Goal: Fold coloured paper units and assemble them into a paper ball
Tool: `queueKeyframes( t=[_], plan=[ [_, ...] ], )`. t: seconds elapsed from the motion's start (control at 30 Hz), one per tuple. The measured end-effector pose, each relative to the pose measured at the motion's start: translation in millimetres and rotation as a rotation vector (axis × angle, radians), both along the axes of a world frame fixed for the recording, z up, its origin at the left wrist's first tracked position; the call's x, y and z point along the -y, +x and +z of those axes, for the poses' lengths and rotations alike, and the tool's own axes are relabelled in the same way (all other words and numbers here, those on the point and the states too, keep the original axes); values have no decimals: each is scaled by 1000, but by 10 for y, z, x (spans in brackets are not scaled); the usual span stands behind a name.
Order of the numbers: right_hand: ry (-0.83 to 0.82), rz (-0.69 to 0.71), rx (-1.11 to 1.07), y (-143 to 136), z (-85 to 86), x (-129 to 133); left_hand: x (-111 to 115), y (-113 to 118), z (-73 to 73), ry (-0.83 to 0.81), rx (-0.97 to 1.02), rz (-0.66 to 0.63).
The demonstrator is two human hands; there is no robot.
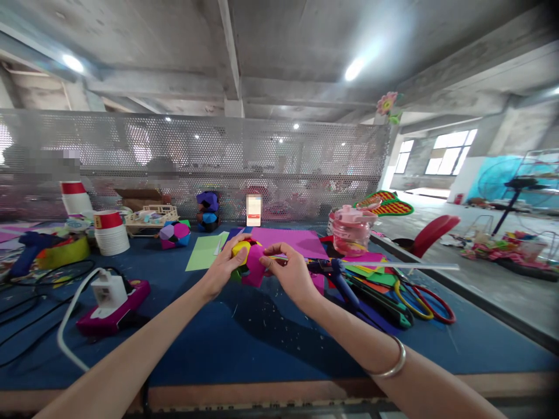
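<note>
A small paper ball [252, 265] with yellow, magenta, green and dark faces is held above the blue table. My left hand [225, 265] wraps round its left side, fingers over the yellow part. At the ball's right side, my right hand [288, 270] pinches the edge of a magenta piece between thumb and fingers. Behind the hands lie a purple paper sheet [297, 240] and a light green sheet [201, 252]. To the right rests a blue glue gun [345, 285] with a clear stick at its rear.
Scissors [430, 302], a green cutter [388, 305] and a pink jar [350, 233] stand or lie right. A finished paper ball [174, 234], paper cups [111, 233] and a magenta power strip [113, 311] with cables are left. A phone [254, 210] leans behind.
</note>
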State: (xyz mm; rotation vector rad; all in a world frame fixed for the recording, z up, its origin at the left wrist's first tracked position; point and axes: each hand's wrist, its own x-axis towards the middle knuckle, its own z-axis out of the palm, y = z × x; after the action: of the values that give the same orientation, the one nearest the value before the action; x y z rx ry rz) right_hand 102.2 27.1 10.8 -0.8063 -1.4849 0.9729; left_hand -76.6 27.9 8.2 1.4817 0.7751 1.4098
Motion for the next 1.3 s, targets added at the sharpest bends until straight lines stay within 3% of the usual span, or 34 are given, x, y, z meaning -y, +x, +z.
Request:
queueKeyframes(
  t=[0.13, 0.27, 0.6, 0.73, 0.9, 1.3],
  plan=[
    [116, -136, 187, 38, 40, 7, 25, 45, 4, 14, -17, 10],
    [273, -252, 301, 75, 52, -1, 48, 70, 35, -81, 73, -41],
    [302, -181, 258, -49, -157, 61, -1, 23, 118, -322, 405, 4],
    [288, -123, 302, -63, -206, 54, 8, 61, 84, -270, 399, -4],
    [286, -147, 320, -35, -156, 39, 24, 101, 49, -174, 320, -39],
    [447, -185, 386, -8, -172, 14, 86, 137, 32, -68, 204, -18]
  ],
)
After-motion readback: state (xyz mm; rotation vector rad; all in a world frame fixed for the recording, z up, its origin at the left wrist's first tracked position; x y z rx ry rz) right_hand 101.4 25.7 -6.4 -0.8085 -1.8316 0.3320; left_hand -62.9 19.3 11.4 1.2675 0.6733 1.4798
